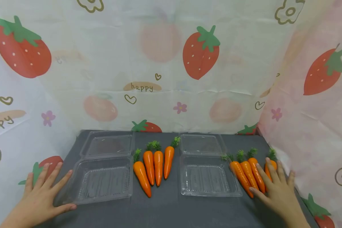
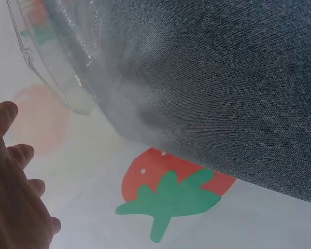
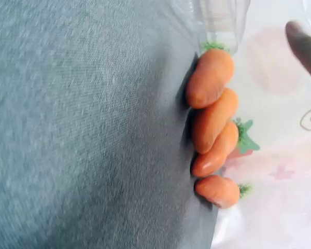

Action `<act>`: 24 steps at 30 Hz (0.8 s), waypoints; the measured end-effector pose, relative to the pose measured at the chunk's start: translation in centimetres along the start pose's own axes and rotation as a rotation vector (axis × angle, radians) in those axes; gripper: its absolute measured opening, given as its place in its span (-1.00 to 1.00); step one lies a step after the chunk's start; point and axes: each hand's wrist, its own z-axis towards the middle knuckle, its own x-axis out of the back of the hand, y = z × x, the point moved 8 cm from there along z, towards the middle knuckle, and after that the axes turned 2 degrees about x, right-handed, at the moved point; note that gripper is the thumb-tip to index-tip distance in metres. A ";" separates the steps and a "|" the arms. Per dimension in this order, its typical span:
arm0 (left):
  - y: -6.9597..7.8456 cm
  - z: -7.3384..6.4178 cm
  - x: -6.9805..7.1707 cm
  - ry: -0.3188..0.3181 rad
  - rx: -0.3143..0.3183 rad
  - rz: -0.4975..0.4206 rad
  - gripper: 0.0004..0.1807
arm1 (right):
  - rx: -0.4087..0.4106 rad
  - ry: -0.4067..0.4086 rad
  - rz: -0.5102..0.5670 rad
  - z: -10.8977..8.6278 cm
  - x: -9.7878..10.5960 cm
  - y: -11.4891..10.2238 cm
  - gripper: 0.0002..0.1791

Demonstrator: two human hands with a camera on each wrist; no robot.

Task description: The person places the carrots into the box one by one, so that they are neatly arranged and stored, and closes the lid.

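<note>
My left hand [image 1: 44, 194] is spread with straight fingers beside a clear plastic container [image 1: 102, 179] whose lid [image 1: 109, 144] lies folded back behind it. Nothing is in that hand; its fingers [image 2: 20, 181] also show in the left wrist view. On the right, my right hand [image 1: 279, 193] spreads above a row of several carrots [image 1: 246, 171], partly covering the rightmost one. These carrots [image 3: 212, 124] lie side by side in the right wrist view, and whether the hand touches any cannot be told. Several more carrots [image 1: 154, 167] with green tops lie between the left container and a second clear container [image 1: 208, 177].
A dark grey cloth [image 1: 171, 209] covers the table. The second container's lid [image 1: 202, 144] lies open behind it. Strawberry-printed sheets [image 1: 171, 63] hang at the back and on both sides.
</note>
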 end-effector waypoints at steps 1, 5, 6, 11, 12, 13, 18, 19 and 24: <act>0.0 0.0 0.1 0.003 -0.003 -0.004 0.39 | 0.000 0.002 0.001 0.1 0.0 -0.1 0.14; 0.1 0.1 0.3 0.008 -0.012 -0.015 0.39 | 0.005 0.014 0.008 0.3 0.0 -0.6 0.09; 0.1 0.1 0.3 0.006 -0.012 -0.012 0.39 | 0.006 0.016 0.009 0.4 0.0 -0.8 0.08; 0.3 0.2 0.3 0.000 -0.023 0.008 0.39 | 0.006 0.030 0.008 0.6 0.0 -1.3 0.02; 0.3 0.2 0.3 0.006 -0.028 0.011 0.39 | 0.006 0.035 0.008 0.7 0.0 -1.4 0.00; 0.4 0.3 0.4 0.010 -0.033 0.014 0.39 | 0.004 0.040 0.013 0.7 0.0 -1.6 -0.01; 0.5 0.5 0.8 0.045 -0.052 0.024 0.39 | 0.010 0.059 0.031 1.1 -0.2 -2.3 -0.05; 0.5 0.5 0.9 0.045 -0.053 0.027 0.39 | 0.012 0.057 0.034 1.2 -0.2 -2.5 -0.05; 0.3 0.5 0.5 0.028 -0.033 0.019 0.38 | 0.015 0.067 0.037 2.0 -0.2 -3.5 -0.02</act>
